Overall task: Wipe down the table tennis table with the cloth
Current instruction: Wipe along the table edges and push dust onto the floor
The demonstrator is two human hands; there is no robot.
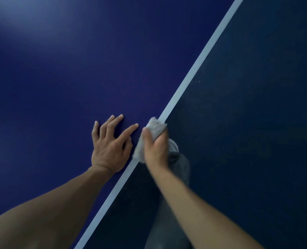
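The blue table tennis table [62, 72] fills the left of the head view, with a white edge line [199, 60] running diagonally from top right to bottom left. My right hand [156, 150] grips a bunched grey-white cloth [155, 127] right at that edge line, thumb on the table side. My left hand [111, 141] rests on the table just left of the cloth, fingers spread and fairly straight, fingertips touching the surface.
Beyond the table edge on the right lies a dark speckled floor [257, 105]. My grey trouser leg [168, 212] and a pale shoe [173, 145] show below the right arm, close to the table edge.
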